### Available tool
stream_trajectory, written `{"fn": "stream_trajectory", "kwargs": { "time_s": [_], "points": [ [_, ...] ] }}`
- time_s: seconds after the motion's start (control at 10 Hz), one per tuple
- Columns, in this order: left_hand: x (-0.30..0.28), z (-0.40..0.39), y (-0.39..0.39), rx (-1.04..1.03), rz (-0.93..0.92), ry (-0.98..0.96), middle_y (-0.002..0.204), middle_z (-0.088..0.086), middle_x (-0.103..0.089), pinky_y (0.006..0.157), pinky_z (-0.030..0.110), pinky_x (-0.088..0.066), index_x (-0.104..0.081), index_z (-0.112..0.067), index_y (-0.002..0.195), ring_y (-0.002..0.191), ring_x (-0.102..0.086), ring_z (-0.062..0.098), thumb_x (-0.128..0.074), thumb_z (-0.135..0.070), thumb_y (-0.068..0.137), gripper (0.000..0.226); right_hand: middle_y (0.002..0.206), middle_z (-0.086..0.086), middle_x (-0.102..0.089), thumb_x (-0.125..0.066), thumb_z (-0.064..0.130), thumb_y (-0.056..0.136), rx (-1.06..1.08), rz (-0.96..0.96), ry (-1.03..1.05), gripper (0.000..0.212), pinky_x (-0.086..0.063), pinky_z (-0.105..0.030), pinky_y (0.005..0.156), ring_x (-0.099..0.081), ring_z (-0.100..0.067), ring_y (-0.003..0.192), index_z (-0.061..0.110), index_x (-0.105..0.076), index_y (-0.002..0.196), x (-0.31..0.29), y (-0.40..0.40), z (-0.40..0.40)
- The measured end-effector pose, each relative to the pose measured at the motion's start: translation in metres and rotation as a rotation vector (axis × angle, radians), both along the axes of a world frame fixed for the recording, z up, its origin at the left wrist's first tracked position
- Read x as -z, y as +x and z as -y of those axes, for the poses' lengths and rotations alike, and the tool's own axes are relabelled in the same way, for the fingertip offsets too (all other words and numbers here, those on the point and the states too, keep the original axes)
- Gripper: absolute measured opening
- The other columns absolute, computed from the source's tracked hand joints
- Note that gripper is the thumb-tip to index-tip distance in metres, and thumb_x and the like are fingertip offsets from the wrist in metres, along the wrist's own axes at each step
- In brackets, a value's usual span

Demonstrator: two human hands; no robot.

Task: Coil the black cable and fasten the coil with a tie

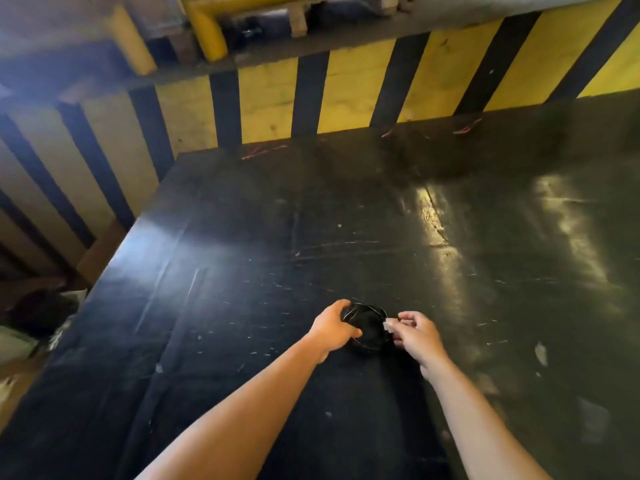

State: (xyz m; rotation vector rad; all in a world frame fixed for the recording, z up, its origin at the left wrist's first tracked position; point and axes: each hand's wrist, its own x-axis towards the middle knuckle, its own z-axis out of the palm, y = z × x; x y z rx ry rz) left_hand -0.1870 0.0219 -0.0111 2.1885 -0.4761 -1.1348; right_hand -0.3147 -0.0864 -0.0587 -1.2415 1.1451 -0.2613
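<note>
A small coil of black cable (pixel 369 323) lies on the black table top (pixel 311 237), hard to tell apart from the dark surface. My left hand (pixel 334 329) grips the coil's left side, fingers curled over it. My right hand (pixel 417 332) is at the coil's right side, its thumb and fingers pinched on a small pale tie (pixel 388 323) that touches the coil. How far the tie wraps around the coil is hidden.
The table's back is bounded by a yellow and black striped wall (pixel 346 91). Thin red wire scraps (pixel 467 128) lie along the back edge. The table's left edge (pixel 114 258) drops to clutter on the floor.
</note>
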Motion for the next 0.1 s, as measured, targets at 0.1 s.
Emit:
{"fn": "stream_trajectory", "kwargs": {
  "time_s": [0.1],
  "points": [
    [-0.0095,-0.0086,-0.0054,0.178,0.225,0.050,0.150,0.012,-0.038,0.091,0.026,-0.046,-0.024,-0.030,0.149,0.115,-0.057,0.026,-0.066,-0.014,0.084,0.079,0.114,-0.013,-0.059,-0.069,0.016,0.084,-0.046,-0.003,-0.015,0.038,-0.056,-0.039,0.078,-0.063,-0.022,0.080,0.008,-0.054,0.118,-0.0202,-0.0097,0.0008]
  ]
}}
